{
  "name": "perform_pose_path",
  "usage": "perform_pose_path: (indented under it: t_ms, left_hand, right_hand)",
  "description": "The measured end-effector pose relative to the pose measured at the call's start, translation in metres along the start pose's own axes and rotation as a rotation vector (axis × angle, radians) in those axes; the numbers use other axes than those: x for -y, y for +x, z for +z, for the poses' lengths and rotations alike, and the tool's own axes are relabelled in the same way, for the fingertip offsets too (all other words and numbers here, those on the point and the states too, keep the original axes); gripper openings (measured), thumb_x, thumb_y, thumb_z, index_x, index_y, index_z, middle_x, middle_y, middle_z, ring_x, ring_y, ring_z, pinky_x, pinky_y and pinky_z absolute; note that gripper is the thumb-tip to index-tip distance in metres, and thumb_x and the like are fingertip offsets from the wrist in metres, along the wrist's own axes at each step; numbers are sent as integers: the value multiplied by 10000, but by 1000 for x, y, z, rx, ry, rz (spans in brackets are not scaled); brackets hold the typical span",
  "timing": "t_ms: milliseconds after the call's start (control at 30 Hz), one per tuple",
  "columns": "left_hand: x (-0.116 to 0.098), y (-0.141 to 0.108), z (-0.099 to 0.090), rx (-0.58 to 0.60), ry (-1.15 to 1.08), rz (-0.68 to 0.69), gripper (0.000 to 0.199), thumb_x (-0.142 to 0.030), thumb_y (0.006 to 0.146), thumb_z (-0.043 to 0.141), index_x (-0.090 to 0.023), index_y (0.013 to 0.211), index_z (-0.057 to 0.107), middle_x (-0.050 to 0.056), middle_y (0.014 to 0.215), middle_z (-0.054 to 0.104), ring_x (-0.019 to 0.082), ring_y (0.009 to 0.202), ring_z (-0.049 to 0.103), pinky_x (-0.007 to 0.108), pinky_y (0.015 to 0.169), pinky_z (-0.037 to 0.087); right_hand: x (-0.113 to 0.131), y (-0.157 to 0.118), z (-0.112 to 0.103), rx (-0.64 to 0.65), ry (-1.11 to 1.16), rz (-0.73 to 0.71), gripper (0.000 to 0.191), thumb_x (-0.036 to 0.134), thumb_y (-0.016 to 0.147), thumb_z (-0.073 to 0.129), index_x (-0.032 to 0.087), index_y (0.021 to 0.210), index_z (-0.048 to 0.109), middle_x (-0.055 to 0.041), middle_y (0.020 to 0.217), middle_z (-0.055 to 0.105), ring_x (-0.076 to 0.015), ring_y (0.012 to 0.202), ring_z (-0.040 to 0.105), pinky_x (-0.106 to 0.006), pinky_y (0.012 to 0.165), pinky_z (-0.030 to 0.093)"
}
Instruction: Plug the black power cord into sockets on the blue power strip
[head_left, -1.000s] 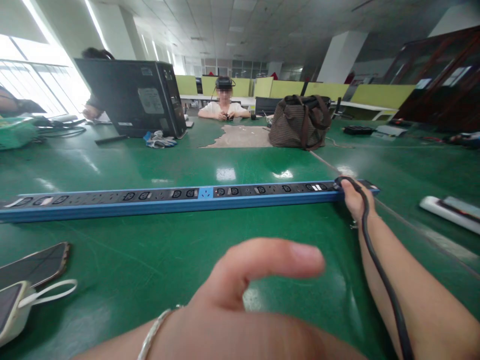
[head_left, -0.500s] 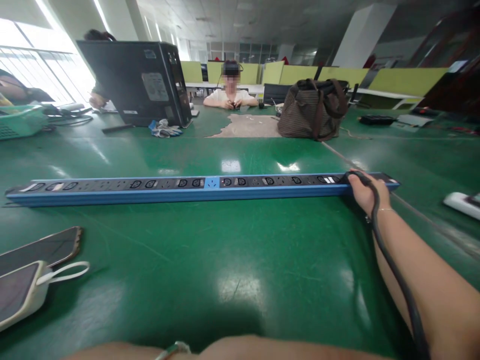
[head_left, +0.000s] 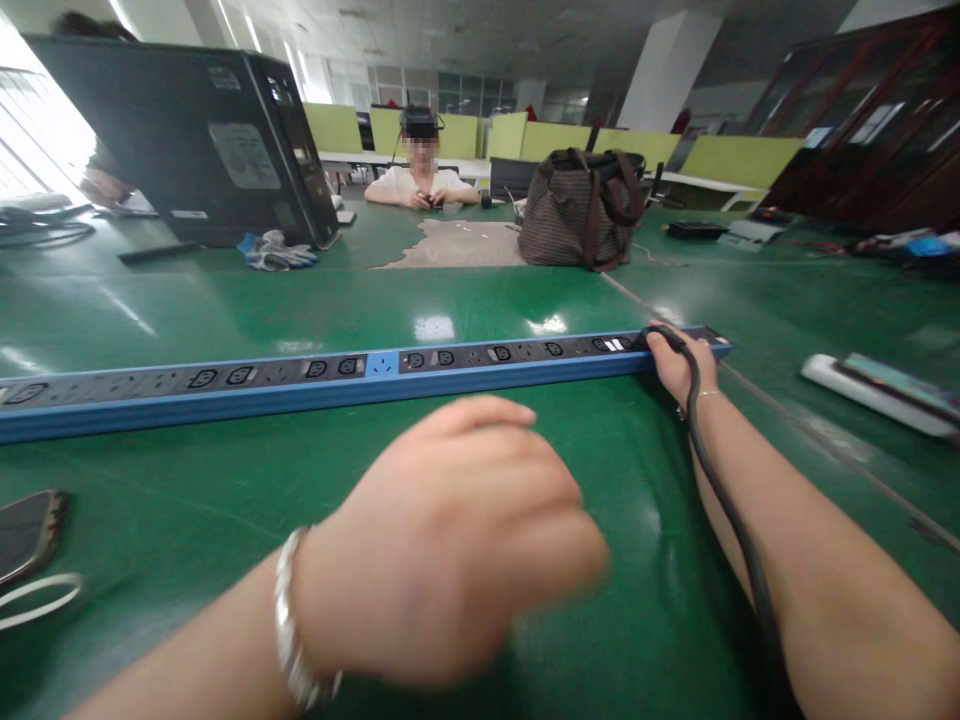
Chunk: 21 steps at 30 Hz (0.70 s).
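Note:
A long blue power strip (head_left: 322,395) with a row of black sockets lies across the green table. At its right end my right hand (head_left: 679,365) is closed on the head of a thick black cable (head_left: 720,480), which runs back along the forearm. The plug's tip against the strip is hidden. My left hand (head_left: 457,530) hangs in front of the strip's middle, blurred, its back to the camera and its fingers curled in; what they hold, if anything, is hidden.
A black computer case (head_left: 187,140) and gloves (head_left: 276,251) stand at the far left. A brown bag (head_left: 577,210) is behind the strip. Phones lie at the left (head_left: 30,535) and right (head_left: 900,385). A person (head_left: 421,180) sits opposite, both hands around a small object.
My left hand has risen from the bottom edge to before the strip. The view has turned right, so things appear further left. My right hand stays at the strip's right end.

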<state>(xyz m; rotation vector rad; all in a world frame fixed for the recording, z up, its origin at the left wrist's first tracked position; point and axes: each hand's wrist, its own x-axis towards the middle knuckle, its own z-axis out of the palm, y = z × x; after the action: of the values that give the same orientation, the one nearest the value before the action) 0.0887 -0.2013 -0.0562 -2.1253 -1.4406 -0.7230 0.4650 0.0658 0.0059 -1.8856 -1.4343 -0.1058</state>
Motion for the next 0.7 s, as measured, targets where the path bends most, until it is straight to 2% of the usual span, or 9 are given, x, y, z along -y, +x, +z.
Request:
perform_pose_path:
  t_ms: [67,100,133,167,233,300,367,533,700]
  left_hand:
    - [40,96,12,115,-151,179,330,-257,888,372,-246,1106,619,38,1138,639,191,1129,543,396,1029,396]
    - [59,134,19,172,-199,219,332,-251,878,397,-230,1146,592,53,1225,601,214,1210,488,423,1048,369]
    - [76,161,25,216,-212,209,352,-262,875,409,-208,1190,557,74,1312,542,238,1277,420,450,1063,341]
    - [90,177,32,224,-183,126,386,-285,882,399,-178,1234,516,99,1386,468,259,1328,345,471,1075,313]
    - [108,183,46,252,-97,2,442,-353,892,386,-170,1287,463,113,1431,410,283,1355,292,499,1082,278]
    - [116,169,58,289,-41,-61,489,-407,894,372,-169,1318,434,120,1432,408,305,1349,298,507,1078,266]
    - [119,155,66,325,-15,-68,502,-422,893,368,-190,1335,420,108,1427,419,305,1330,335,500,1079,257]
    - [120,153,71,321,8,-59,521,-432,876,388,-190,1336,423,112,1420,428,303,1310,365,484,1073,255]
    - [119,155,70,293,23,-64,514,-421,868,402,-202,1332,421,103,1413,438,299,1304,371,474,1072,250]
  right_hand:
    - [-2,0,2,-29,9,-19,336,318,843,465,173,1070,666,-101,1114,669,-246,1125,548,-498,1085,193]
    - [-4,1,4,-40,8,-31,343,332,841,458,179,1068,665,-95,1101,674,-251,1117,554,-514,1081,196]
    - [-6,1,6,-52,4,-43,349,346,840,451,187,1065,664,-90,1090,678,-255,1110,559,-525,1076,201]
    - [-8,2,8,-61,-2,-55,352,359,838,445,196,1061,665,-85,1085,680,-258,1104,563,-533,1073,206]
    - [-11,3,11,-71,-11,-73,356,377,835,435,211,1049,667,-77,1084,679,-259,1095,568,-538,1068,214]
    - [-15,5,12,-69,-9,-82,362,383,834,426,217,1050,664,-74,1087,678,-259,1087,570,-547,1062,217]
    - [-17,5,11,-54,-6,-100,375,382,835,417,211,1065,658,-81,1092,676,-261,1085,569,-559,1055,214]
    - [-20,3,5,-19,-47,-214,419,416,850,405,192,1106,650,-109,1118,664,-270,1102,561,-520,1034,270]
    - [-14,-1,8,-90,-34,-139,413,402,852,399,185,1089,659,-116,1109,667,-272,1118,549,-529,1030,268]
